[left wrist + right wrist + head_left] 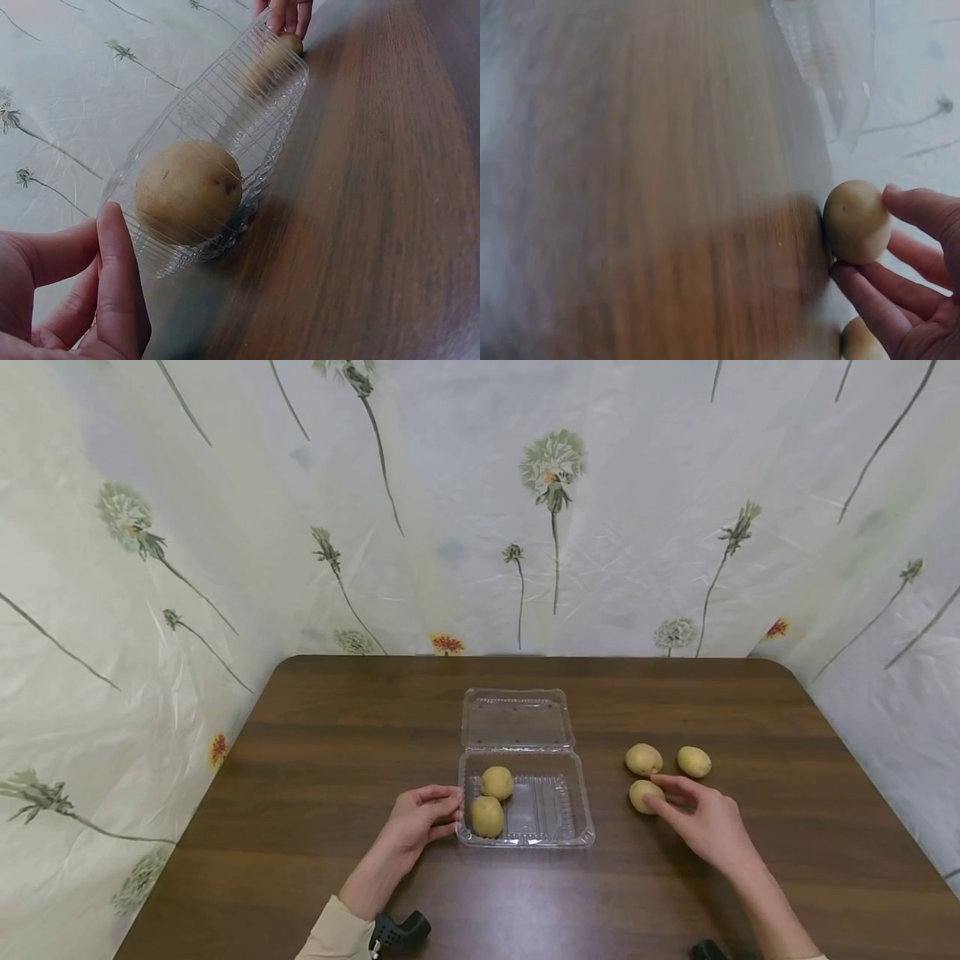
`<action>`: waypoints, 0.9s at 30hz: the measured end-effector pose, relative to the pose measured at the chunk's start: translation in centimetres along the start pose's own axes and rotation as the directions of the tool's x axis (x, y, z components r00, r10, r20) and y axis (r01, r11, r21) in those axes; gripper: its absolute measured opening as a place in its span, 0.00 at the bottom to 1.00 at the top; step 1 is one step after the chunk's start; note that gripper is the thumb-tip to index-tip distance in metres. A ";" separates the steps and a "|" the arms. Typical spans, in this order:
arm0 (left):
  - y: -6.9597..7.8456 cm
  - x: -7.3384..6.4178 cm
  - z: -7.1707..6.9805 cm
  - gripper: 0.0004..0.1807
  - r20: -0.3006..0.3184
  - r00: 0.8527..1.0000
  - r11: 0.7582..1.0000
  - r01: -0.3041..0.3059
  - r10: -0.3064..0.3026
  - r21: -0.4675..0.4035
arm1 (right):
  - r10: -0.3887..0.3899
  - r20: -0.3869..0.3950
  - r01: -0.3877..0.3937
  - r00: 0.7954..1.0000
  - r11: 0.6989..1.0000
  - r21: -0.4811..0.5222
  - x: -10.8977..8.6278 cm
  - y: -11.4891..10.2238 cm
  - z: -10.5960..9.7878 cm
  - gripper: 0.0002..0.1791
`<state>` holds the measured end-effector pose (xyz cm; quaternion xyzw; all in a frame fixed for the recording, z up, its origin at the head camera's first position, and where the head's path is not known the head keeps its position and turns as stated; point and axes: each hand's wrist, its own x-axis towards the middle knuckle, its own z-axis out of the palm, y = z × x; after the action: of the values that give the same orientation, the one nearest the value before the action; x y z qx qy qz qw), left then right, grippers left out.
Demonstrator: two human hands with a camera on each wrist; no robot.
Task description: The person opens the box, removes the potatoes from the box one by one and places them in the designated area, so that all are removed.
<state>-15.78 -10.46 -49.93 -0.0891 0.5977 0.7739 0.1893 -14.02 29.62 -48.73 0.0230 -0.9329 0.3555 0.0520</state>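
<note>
A clear plastic clamshell container (551, 842) lies open on the table, its lid (517, 720) folded back. Two potatoes, one nearer (487, 817) and one farther (497, 783), sit in its left half. At the container's left rim, my left hand (417, 823) pinches the edge between thumb and fingers. To the right of the container, my right hand (708, 823) has its thumb and fingers around a potato (857, 222) low at the tabletop. Just behind that potato lie two more, a left one (643, 760) and a right one (693, 762).
The brown wooden table (337, 735) meets a flower-printed sheet (465, 543) at its back edge, with more of it along both sides. A black wrist device (402, 932) sits by the left sleeve (337, 933).
</note>
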 end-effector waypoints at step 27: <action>0.2 -0.1 0.0 0.19 0.005 1.000 1.000 0.003 -0.003 0.010 | 0.023 -0.018 -0.024 1.000 0.999 -0.024 -3.4 0.6 -0.9 0.20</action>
<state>-15.72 -10.51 -49.74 -0.0873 0.6011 0.7707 0.1925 -10.56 30.68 -48.81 0.0082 -0.9370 0.3447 0.0564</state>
